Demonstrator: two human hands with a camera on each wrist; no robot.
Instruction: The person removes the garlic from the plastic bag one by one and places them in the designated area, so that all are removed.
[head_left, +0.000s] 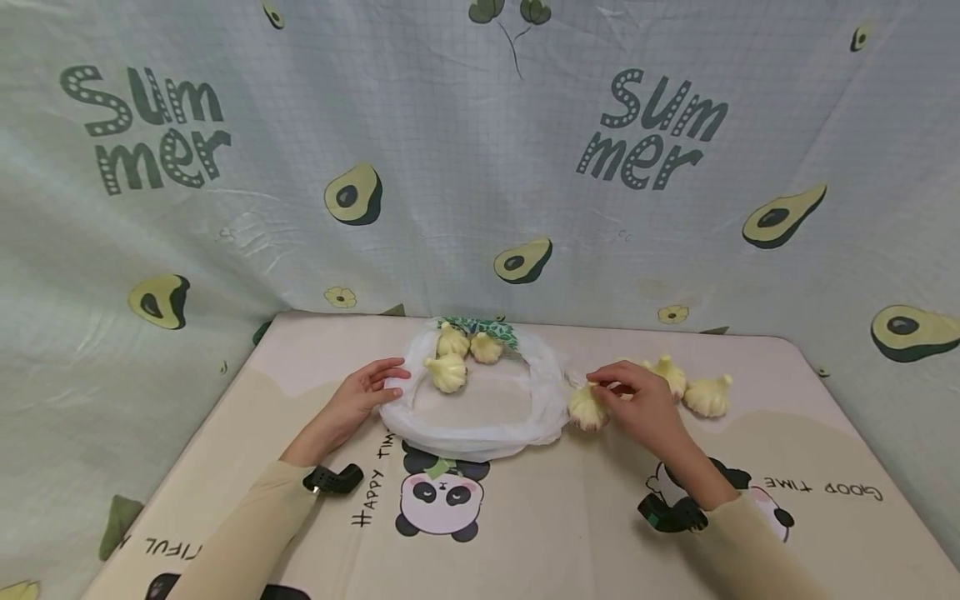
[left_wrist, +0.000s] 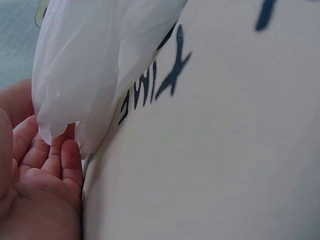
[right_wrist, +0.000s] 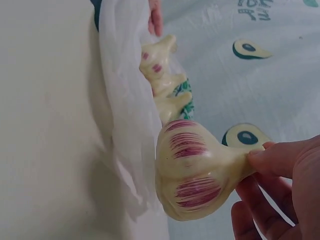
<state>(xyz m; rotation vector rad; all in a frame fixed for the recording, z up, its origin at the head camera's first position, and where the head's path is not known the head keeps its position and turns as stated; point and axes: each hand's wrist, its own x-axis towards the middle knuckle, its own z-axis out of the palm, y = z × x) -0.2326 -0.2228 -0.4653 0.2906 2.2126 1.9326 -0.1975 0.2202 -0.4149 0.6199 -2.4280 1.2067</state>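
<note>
My right hand (head_left: 643,408) pinches a garlic bulb (head_left: 587,410) by its stem, just beyond the right rim of a white plastic bag (head_left: 472,443). In the right wrist view, the held bulb (right_wrist: 190,175) shows purple streaks, with thumb and fingertips at its neck. The bag lies with its mouth spread wide. Three garlic bulbs (head_left: 447,373) sit toward its back left. My left hand (head_left: 358,402) rests against the bag's left side, fingers loosely extended. In the left wrist view, the bag's thin edge (left_wrist: 75,95) hangs over those fingertips and partly hides them.
More garlic bulbs (head_left: 708,396) lie on the table right of the bag, partly behind my right hand. A green patterned piece (head_left: 480,327) shows at the bag's back rim. The printed tablecloth (head_left: 540,517) meets a hanging avocado-print curtain (head_left: 450,250) at the back.
</note>
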